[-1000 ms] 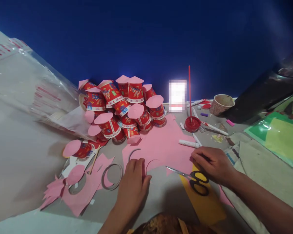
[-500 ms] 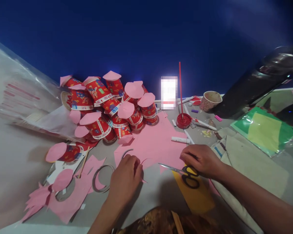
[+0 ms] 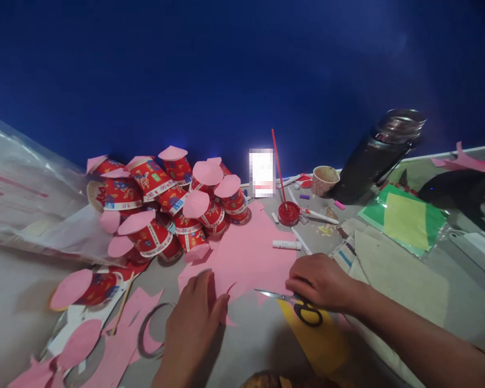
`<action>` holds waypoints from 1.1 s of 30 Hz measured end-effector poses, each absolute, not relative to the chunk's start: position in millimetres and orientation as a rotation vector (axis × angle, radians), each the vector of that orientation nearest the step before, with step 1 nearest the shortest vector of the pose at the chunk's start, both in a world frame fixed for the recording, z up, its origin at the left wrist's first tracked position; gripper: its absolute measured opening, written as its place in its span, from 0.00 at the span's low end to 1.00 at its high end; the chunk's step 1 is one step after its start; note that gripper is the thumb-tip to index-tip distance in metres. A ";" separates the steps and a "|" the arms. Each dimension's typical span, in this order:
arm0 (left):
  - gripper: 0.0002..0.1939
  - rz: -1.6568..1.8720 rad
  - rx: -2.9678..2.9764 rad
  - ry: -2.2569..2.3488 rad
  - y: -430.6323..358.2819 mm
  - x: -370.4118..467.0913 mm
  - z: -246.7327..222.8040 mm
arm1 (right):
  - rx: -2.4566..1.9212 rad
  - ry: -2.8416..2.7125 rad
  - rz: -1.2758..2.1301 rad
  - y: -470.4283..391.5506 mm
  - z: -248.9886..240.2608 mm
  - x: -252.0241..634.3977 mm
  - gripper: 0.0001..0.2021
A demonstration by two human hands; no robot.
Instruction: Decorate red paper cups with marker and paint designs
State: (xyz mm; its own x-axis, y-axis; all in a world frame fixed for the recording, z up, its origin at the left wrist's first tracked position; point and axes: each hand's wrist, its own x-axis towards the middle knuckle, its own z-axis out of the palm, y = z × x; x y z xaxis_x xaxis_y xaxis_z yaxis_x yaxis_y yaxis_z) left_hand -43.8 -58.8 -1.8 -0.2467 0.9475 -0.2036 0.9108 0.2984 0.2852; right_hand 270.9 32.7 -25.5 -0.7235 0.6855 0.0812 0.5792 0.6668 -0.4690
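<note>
At the left edge of a large pink sheet (image 3: 248, 242), my left hand (image 3: 194, 315) is open, thumb and fingers apart, near a thin curled pink strip (image 3: 231, 286). My right hand (image 3: 321, 280) is closed, its fingers over the handles of the scissors (image 3: 307, 313); whether it grips them is hidden. The blades point left, slightly parted. Under the scissors lies a yellow sheet (image 3: 317, 342). A grey ring (image 3: 142, 331) rests left of my left hand, on cut pink paper (image 3: 125, 328).
Red paper cups (image 3: 123, 193) with pink discs pile up at the back left beside a plastic bag (image 3: 32, 199). Behind my right hand are a white marker (image 3: 286, 245), a red dish (image 3: 289, 213), a paper cup (image 3: 325, 182) and a black flask (image 3: 367, 156).
The view has shifted right and up. My left hand has opened from a closed posture. My right hand has moved onto the scissors' handles.
</note>
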 end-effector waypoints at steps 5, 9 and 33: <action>0.31 0.362 1.513 2.218 -55.3 -56.3 -17.1 | -1.042 -2.776 0.685 26.2 -13.3 264.9 0.15; 0.30 0.607 1.419 2.206 -51.6 -60.3 -23.0 | -1.098 -2.834 0.757 23.3 -5.3 261.3 0.13; 0.28 0.621 1.375 2.107 -30.2 -47.5 -6.2 | -1.382 -3.104 1.101 31.3 35.9 261.3 0.10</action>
